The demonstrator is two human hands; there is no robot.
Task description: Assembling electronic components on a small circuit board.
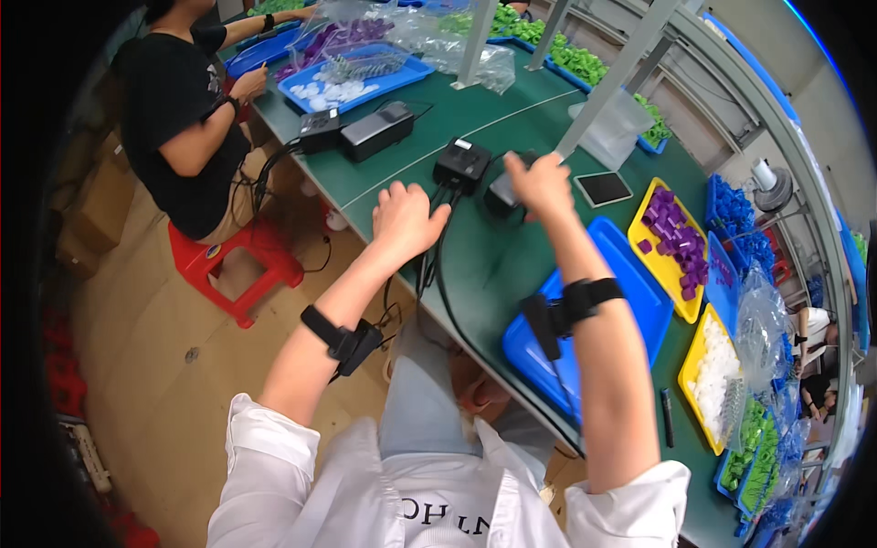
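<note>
across a green worktop — both bare hands at the black devices near its edge.
the left hand [408,222] hangs released, fingers loose and thumb apart, just beside a cabled black box [462,163]; the right hand [544,187] curves over a dark rounded-corner device [501,195] — whether it grips i cannot tell. on the green worktop [489,265], a blue plastic tray [642,283] lies partly under the right forearm, a smartphone [604,188] beyond. farther right sit a yellow tray [662,270] of purple cubes [676,228] and another of white pieces [717,365], with a black pen [668,417] nearby. grey metal posts [617,87] rise behind; at left, a black-shirted co-worker [174,114] sits on a red plastic stool [274,259] above tan flooring [183,411].
</note>
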